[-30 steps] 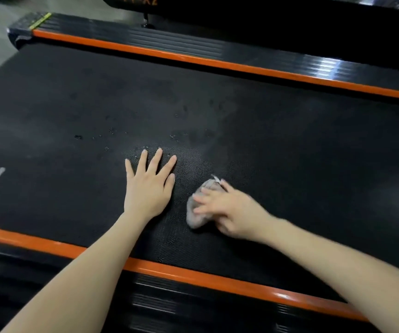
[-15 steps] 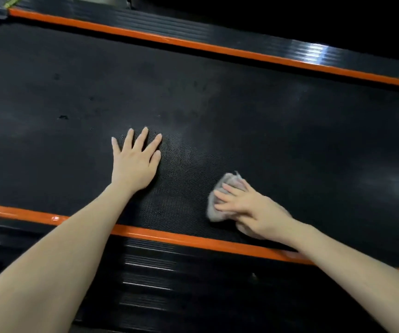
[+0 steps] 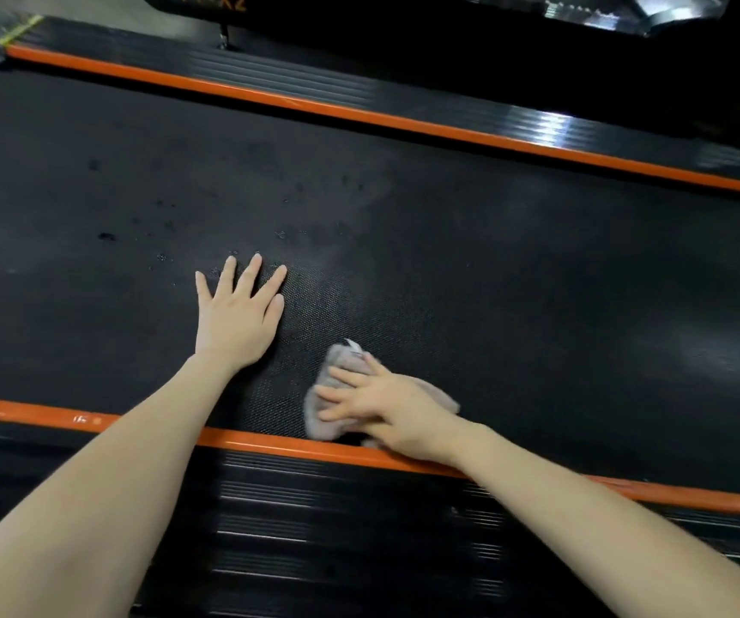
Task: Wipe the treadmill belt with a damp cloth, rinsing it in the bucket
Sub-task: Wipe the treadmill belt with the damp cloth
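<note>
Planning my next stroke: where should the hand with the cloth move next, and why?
Probably push the cloth forward toward the far rail: the right hand presses it at the near orange rail, and dark spots lie ahead on the belt.

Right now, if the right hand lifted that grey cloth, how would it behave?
Probably floppy: the cloth lies bunched and creased under the right hand. Likely light, being small beside that hand. Bunched flat, it should slide, not roll.

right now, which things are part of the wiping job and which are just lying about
In the job: crumpled grey cloth under right hand; black textured treadmill belt, left hand flat on it.
Just there: orange edge strip; ribbed black side rail.
</note>
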`<state>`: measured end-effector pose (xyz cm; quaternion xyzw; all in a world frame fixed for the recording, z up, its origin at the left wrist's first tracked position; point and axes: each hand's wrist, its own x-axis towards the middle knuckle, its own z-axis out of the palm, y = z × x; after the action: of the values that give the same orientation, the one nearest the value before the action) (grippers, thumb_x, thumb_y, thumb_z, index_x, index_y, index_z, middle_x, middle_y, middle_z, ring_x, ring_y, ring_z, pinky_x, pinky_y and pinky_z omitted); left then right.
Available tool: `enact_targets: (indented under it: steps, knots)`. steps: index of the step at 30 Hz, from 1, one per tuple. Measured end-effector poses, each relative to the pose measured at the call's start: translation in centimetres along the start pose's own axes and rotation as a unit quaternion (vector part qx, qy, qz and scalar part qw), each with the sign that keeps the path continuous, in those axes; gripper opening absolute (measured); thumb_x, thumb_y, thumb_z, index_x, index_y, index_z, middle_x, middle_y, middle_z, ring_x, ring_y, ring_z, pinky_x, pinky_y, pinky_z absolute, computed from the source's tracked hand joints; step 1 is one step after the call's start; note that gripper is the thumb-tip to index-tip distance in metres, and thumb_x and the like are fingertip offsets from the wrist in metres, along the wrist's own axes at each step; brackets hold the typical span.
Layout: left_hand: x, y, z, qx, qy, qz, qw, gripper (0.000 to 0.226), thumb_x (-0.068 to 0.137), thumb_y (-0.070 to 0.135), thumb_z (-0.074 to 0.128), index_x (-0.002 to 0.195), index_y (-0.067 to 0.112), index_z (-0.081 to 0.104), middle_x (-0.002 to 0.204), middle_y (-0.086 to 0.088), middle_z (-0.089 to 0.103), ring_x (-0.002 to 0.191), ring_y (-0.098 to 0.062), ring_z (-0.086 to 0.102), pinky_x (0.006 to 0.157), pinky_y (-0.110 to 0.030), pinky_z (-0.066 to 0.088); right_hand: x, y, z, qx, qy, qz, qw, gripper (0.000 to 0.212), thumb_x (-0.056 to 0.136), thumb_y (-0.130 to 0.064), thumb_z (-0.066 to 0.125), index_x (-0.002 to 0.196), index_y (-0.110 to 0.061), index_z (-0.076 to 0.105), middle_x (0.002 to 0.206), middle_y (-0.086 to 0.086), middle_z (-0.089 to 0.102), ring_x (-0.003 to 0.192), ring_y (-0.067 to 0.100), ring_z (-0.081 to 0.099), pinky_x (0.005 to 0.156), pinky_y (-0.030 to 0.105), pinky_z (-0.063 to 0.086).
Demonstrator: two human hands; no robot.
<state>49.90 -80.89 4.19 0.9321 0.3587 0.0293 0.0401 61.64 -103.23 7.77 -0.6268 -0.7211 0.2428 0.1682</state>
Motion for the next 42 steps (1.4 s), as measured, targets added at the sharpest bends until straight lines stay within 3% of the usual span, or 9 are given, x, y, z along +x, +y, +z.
enact_targets:
  steps: [5, 9, 11, 15, 19, 24, 29, 35, 42]
  knots:
    - [-0.1, 0.2, 0.0, -0.002, -0.008, -0.007, 1.0, 0.052, 0.099, 0.045, 0.013, 0.15, 0.037, 0.017, 0.159, 0.0, 0.012, 0.146, -0.03, 0.003, 0.113, -0.059, 0.0, -8.9, 3.9, -2.3, -0.029, 0.046, 0.1, 0.994, 0.034, 0.09, -0.007, 0.05, 0.122, -0.012, 0.063, 0.142, 0.001, 0.037, 0.141, 0.032, 0.021, 0.117, 0.049, 0.009]
    - [0.0, 0.6, 0.1, 0.007, -0.015, -0.011, 1.0, 0.052, 0.099, 0.044, 0.012, 0.15, 0.036, 0.013, 0.16, -0.002, 0.009, 0.146, -0.031, 0.001, 0.113, -0.061, -0.001, -4.5, 2.2, -1.2, -0.06, 0.137, 0.081, 0.985, 0.031, 0.083, -0.001, 0.057, 0.11, -0.008, 0.07, 0.129, 0.008, 0.057, 0.13, 0.034, 0.039, 0.113, 0.056, 0.019]
    - [0.1, 0.5, 0.0, -0.001, -0.011, -0.01, 1.0, 0.051, 0.1, 0.043, 0.016, 0.15, 0.035, 0.017, 0.16, -0.002, 0.011, 0.146, -0.032, 0.003, 0.113, -0.061, 0.0, -0.2, 0.7, -0.1, -0.063, 0.13, 0.032, 0.989, 0.029, 0.082, -0.001, 0.061, 0.108, -0.009, 0.071, 0.126, 0.013, 0.061, 0.129, 0.037, 0.043, 0.111, 0.061, 0.015]
    - [0.0, 0.3, -0.2, -0.018, 0.008, -0.008, 1.0, 0.048, 0.1, 0.04, 0.028, 0.147, 0.035, 0.029, 0.157, -0.002, 0.021, 0.145, -0.032, 0.011, 0.112, -0.06, 0.005, 3.8, 0.8, -0.1, -0.078, 0.042, -0.012, 0.996, 0.033, 0.094, -0.007, 0.047, 0.122, -0.013, 0.064, 0.14, 0.009, 0.05, 0.139, 0.029, 0.033, 0.119, 0.048, 0.004]
    - [0.8, 0.4, -0.5, -0.031, 0.035, -0.014, 0.999, 0.043, 0.099, 0.038, 0.036, 0.14, 0.031, 0.044, 0.151, -0.005, 0.036, 0.14, -0.034, 0.026, 0.111, -0.058, 0.015, 3.9, 2.4, -0.5, -0.067, 0.064, 0.0, 0.996, 0.034, 0.094, -0.009, 0.044, 0.119, -0.014, 0.066, 0.138, 0.007, 0.053, 0.136, 0.027, 0.038, 0.116, 0.045, 0.007]
    - [3.5, -1.2, -1.1, -0.013, 0.017, -0.053, 0.998, 0.046, 0.1, 0.04, 0.03, 0.145, 0.031, 0.036, 0.155, -0.007, 0.028, 0.141, -0.036, 0.021, 0.111, -0.058, 0.011, 6.6, 6.3, -3.7, -0.112, 0.192, 0.099, 0.97, 0.039, 0.07, -0.001, 0.059, 0.105, -0.014, 0.071, 0.125, 0.012, 0.062, 0.119, 0.034, 0.053, 0.102, 0.051, 0.032]
    - [7.0, -2.8, -1.1, 0.01, -0.008, -0.06, 0.998, 0.052, 0.099, 0.046, 0.018, 0.15, 0.035, 0.019, 0.159, -0.002, 0.014, 0.144, -0.036, 0.007, 0.112, -0.06, 0.004, 10.8, 12.1, -7.4, -0.089, 0.225, 0.262, 0.934, 0.035, 0.092, -0.007, 0.052, 0.124, -0.02, 0.061, 0.148, -0.003, 0.041, 0.142, 0.019, 0.026, 0.117, 0.04, 0.008]
    - [11.1, -3.2, -0.9, 0.003, -0.021, -0.043, 0.999, 0.052, 0.1, 0.046, 0.016, 0.15, 0.035, 0.016, 0.159, 0.002, 0.012, 0.145, -0.034, 0.004, 0.112, -0.061, 0.003, 11.5, 14.0, -7.1, -0.049, 0.3, 0.255, 0.918, 0.028, 0.098, -0.014, 0.047, 0.117, -0.019, 0.066, 0.141, -0.005, 0.05, 0.138, 0.015, 0.035, 0.116, 0.032, 0.007]
    - [11.4, -3.3, 0.5, -0.002, 0.011, -0.039, 0.999, 0.052, 0.098, 0.046, 0.015, 0.149, 0.037, 0.019, 0.159, 0.002, 0.015, 0.145, -0.033, 0.004, 0.113, -0.06, 0.002, 17.6, 15.0, -11.2, -0.065, 0.296, 0.372, 0.878, 0.035, 0.1, -0.019, 0.042, 0.133, -0.019, 0.053, 0.147, 0.003, 0.041, 0.14, 0.021, 0.025, 0.117, 0.04, 0.012]
